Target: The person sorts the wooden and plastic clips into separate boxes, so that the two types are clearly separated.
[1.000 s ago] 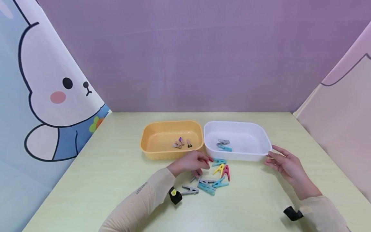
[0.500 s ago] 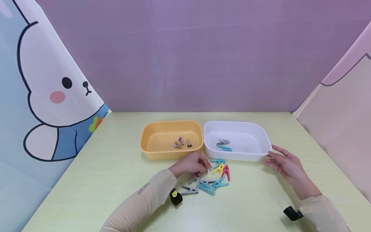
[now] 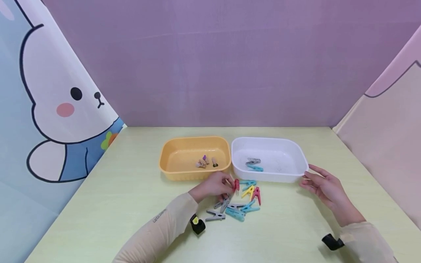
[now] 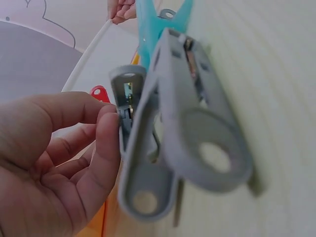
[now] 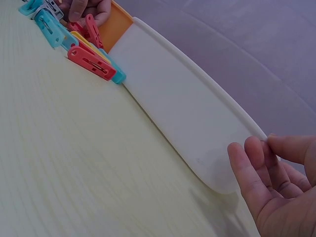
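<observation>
My left hand [image 3: 230, 186] sits just in front of the yellow tub [image 3: 194, 139] and pinches a red clothespin [image 3: 236, 185] at its fingertips. Under and beside that hand lies a loose pile of clothespins [image 3: 243, 206] in grey, blue, yellow and red. In the left wrist view two grey clothespins [image 4: 197, 133] fill the frame next to my fingertips [image 4: 106, 123]. My right hand [image 3: 306, 179] has relaxed fingers that touch the right corner of the white tub [image 3: 266, 139]; the right wrist view shows its fingers [image 5: 252, 163] beside that tub's rim [image 5: 197, 74].
The yellow tub holds three small pegs [image 3: 205, 162]. A grey and a blue clothespin [image 3: 254, 164] lie in the white tub. Both tubs stand side by side mid-table. Printed curtain panels close in the left, back and right sides.
My left hand has drawn slightly back toward me and the red clothespin now stands up in its fingertips. The grey pegs under it have shifted a little. The right hand has stayed still.
</observation>
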Available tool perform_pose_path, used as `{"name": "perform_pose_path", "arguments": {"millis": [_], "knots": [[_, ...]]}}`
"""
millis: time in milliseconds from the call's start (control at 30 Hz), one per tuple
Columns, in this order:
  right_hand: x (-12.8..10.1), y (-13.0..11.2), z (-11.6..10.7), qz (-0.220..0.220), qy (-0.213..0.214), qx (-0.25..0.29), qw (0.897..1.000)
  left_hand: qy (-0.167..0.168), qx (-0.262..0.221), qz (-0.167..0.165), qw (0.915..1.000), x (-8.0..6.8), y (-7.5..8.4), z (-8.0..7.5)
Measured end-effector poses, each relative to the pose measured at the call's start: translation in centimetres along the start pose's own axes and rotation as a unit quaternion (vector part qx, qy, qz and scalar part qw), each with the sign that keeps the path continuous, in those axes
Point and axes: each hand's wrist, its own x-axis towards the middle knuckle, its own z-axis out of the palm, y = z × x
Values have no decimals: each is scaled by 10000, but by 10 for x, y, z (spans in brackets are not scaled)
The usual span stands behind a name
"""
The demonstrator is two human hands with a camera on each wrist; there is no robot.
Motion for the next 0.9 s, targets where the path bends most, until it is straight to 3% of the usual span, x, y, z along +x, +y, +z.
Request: {"name": "perform_pose_path", "arguments": {"millis": [500,900], "knots": [[1,1,-1,8,60,-14,10000,55,-360,319,9988,-8,1,-5],[1,0,0,56,70,-30,10000,-217,-741,461,9959,-16,2,-12]]}}
